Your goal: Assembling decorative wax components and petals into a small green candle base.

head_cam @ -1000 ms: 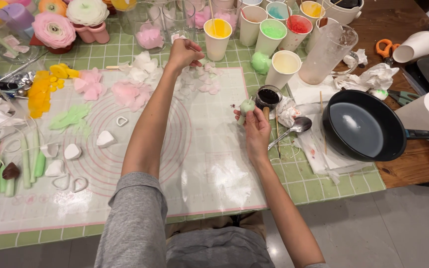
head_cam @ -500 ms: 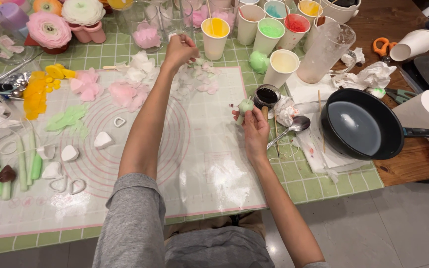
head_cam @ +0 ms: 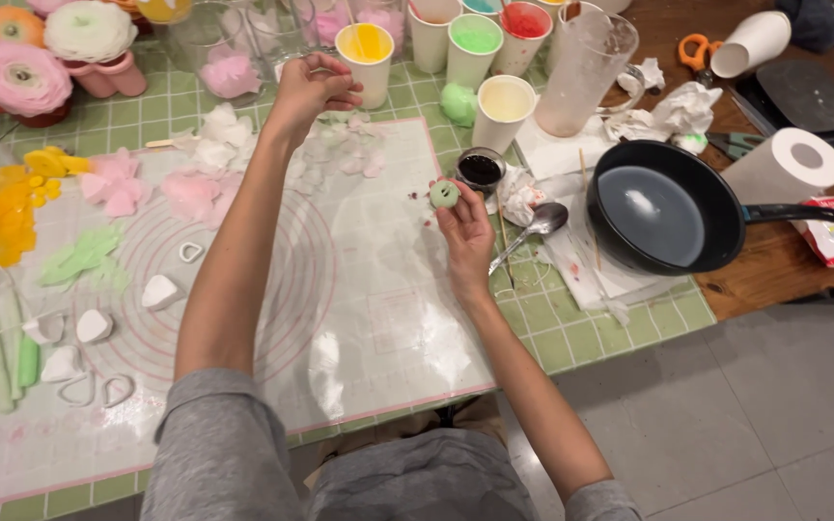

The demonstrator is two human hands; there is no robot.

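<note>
The right hand (head_cam: pixel 465 227) pinches a small pale green ball (head_cam: pixel 444 194) between fingertips, holding it up over the right part of the translucent work mat (head_cam: pixel 378 318), just near of a small glass jar of dark liquid (head_cam: pixel 481 170). The left hand (head_cam: pixel 309 92) reaches to the far edge of the mat, fingers curled closed over a scatter of thin white and pale pink petals (head_cam: pixel 354 154); whether it grips one I cannot tell. This looks like petal picking for the green centre, which calls for a light pinch so the thin pieces do not tear. A yellow-filled paper cup (head_cam: pixel 364 58) stands just beyond the knuckles, a spoon (head_cam: pixel 538 227) and black pan (head_cam: pixel 663 207) lie right.
</note>
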